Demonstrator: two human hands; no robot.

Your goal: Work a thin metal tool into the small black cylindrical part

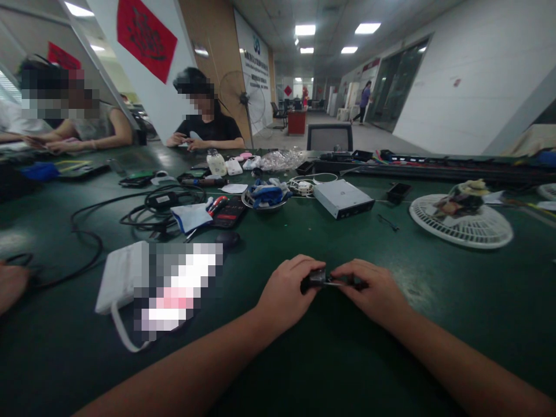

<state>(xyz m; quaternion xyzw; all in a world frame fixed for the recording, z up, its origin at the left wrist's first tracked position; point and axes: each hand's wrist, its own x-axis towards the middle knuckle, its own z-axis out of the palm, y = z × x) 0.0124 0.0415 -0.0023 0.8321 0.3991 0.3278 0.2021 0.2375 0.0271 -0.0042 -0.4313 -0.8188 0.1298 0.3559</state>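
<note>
My left hand (290, 288) grips a small dark cylindrical piece (317, 278), held just above the green table. Facing it from the other side, my right hand (373, 289) pinches a thin dark piece (343, 280), its fingertips close to those of my left hand. A narrow metallic strip shows between the two hands; whether the pieces are joined I cannot tell. Fingers cover most of both, so their kind is unclear.
A grey disc drive (343, 198), a bowl (266, 202) with blue cloth, and a white fan grille (460, 223) stand ahead. On my left lie a white power bank (122, 277), a mouse (228, 238) and black cables (87, 231). Another person's hand (12, 284) rests at the left edge.
</note>
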